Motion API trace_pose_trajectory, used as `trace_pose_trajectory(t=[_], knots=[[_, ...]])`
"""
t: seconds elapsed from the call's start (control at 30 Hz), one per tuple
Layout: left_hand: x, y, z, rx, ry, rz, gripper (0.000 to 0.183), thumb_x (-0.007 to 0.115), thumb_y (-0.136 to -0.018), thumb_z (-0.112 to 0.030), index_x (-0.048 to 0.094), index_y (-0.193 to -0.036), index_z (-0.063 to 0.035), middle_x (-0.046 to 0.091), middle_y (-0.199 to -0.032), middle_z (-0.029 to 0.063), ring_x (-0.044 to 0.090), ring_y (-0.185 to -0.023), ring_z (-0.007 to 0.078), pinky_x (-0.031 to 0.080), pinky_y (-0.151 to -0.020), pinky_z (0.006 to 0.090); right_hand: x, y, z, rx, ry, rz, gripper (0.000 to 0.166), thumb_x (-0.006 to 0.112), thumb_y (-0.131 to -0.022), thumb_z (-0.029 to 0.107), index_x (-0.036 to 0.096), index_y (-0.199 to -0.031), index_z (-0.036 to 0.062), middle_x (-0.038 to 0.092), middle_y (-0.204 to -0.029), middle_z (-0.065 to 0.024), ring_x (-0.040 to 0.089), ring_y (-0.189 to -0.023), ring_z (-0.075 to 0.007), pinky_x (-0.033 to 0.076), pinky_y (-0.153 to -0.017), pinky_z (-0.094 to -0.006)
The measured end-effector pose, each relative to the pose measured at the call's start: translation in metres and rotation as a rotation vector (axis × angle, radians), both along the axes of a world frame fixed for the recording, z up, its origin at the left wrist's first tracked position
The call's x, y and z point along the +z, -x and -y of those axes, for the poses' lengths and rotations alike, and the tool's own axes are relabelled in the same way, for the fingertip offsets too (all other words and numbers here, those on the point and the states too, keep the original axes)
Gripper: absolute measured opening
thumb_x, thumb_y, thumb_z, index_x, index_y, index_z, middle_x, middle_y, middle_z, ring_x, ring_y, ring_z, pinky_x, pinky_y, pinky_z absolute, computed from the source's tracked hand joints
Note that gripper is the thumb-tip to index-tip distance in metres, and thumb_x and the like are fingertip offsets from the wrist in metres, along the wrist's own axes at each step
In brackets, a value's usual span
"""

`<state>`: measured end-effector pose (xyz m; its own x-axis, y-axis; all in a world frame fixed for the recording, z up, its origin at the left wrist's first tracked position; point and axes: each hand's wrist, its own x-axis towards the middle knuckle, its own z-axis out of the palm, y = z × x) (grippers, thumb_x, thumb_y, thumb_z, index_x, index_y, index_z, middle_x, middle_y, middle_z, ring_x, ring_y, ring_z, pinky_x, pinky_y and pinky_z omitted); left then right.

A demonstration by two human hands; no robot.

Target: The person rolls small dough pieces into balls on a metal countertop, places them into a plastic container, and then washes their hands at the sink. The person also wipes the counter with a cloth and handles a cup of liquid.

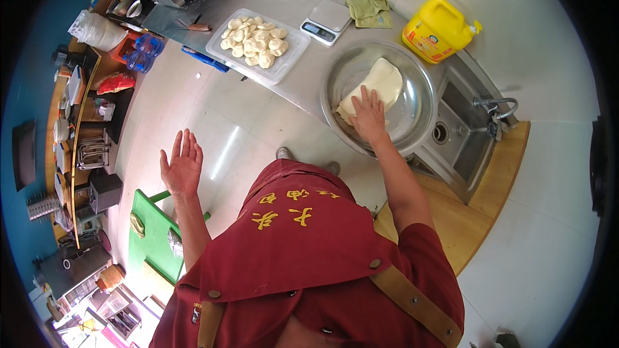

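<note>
My right hand (pixel 369 116) lies palm down, fingers spread, on the near end of a folded slab of pale dough (pixel 384 79). That dough rests inside a wide stainless-steel basin (pixel 332 58) on the steel counter. Well away to the left, my left hand (pixel 183 166) is raised over the floor, palm up and fingers apart, with nothing in it. Left of the basin, a translucent plastic tray (pixel 292 60) carries several small dough pieces (pixel 254 41) in a heap. A digital kitchen scale (pixel 327 21) stands between tray and basin.
A yellow oil jug (pixel 437 29) and a folded green cloth (pixel 369 9) are behind the basin. The steel sink (pixel 457 106) with its tap (pixel 498 102) adjoins it on the right. A wooden-handled cleaver (pixel 198 27) lies left of the tray. A green table (pixel 154 232) stands at lower left.
</note>
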<state>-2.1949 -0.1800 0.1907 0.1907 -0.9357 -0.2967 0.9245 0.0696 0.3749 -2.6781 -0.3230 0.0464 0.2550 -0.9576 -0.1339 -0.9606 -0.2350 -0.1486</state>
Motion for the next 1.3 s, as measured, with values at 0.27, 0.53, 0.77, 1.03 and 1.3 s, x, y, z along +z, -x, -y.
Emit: trace_pose_trajectory(t=[0.27, 0.53, 0.77, 1.03, 1.3], knots=[[-0.008, -0.017, 0.000, 0.030, 0.001, -0.028, 0.066, 0.053, -0.102, -0.037, 0.033, -0.150, 0.0033, 0.041, -0.152, 0.0198, 0.043, -0.138, 0.0310, 0.040, -0.111, 0.0462, -0.011, 0.000, 0.000, 0.021, -0.003, -0.009, 0.060, 0.069, -0.088, 0.030, 0.050, -0.143, 0.0174, 0.020, -0.163, -0.0133, 0.018, -0.149, -0.0429, 0.023, -0.117, -0.0604], [-0.018, -0.033, 0.026, -0.018, 0.033, -0.080, 0.066, 0.053, -0.102, -0.037, 0.033, -0.150, 0.0039, 0.041, -0.153, 0.0202, 0.044, -0.138, 0.0316, 0.040, -0.112, 0.0466, -0.001, 0.029, 0.030, -0.073, -0.007, 0.200, 0.060, 0.067, -0.089, 0.025, 0.048, -0.144, 0.0075, 0.028, -0.160, -0.0183, 0.028, -0.144, -0.0452, 0.030, -0.116, -0.0534], [-0.025, -0.057, 0.043, -0.045, 0.004, -0.091, 0.066, 0.053, -0.102, -0.037, 0.032, -0.150, 0.0034, 0.039, -0.154, 0.0200, 0.042, -0.139, 0.0314, 0.040, -0.112, 0.0456, -0.003, 0.026, -0.004, -0.145, -0.075, -0.015, 0.065, 0.070, -0.088, 0.023, 0.046, -0.143, -0.0005, 0.026, -0.159, -0.0252, 0.030, -0.143, -0.0459, 0.033, -0.116, -0.0473], [-0.043, -0.036, 0.086, -0.204, -0.027, -0.147, 0.071, 0.048, -0.102, -0.044, 0.032, -0.150, 0.0057, 0.034, -0.157, 0.0224, 0.038, -0.143, 0.0322, 0.035, -0.116, 0.0452, 0.066, 0.002, -0.007, -0.884, -0.319, 2.047, 0.087, 0.040, -0.099, 0.063, 0.028, -0.150, -0.0072, 0.021, -0.162, -0.0235, 0.021, -0.149, -0.0405, 0.020, -0.123, -0.0494], [-0.028, 0.060, 0.122, -0.377, 0.002, -0.166, 0.077, 0.041, -0.103, -0.050, 0.025, -0.153, 0.0072, 0.030, -0.159, 0.0228, 0.033, -0.147, 0.0340, 0.029, -0.120, 0.0464, 0.123, 0.006, -0.019, -0.562, -0.468, 2.631, 0.094, 0.032, -0.098, 0.069, 0.027, -0.149, -0.0097, 0.019, -0.161, -0.0277, 0.021, -0.150, -0.0405, 0.018, -0.123, -0.0513]])
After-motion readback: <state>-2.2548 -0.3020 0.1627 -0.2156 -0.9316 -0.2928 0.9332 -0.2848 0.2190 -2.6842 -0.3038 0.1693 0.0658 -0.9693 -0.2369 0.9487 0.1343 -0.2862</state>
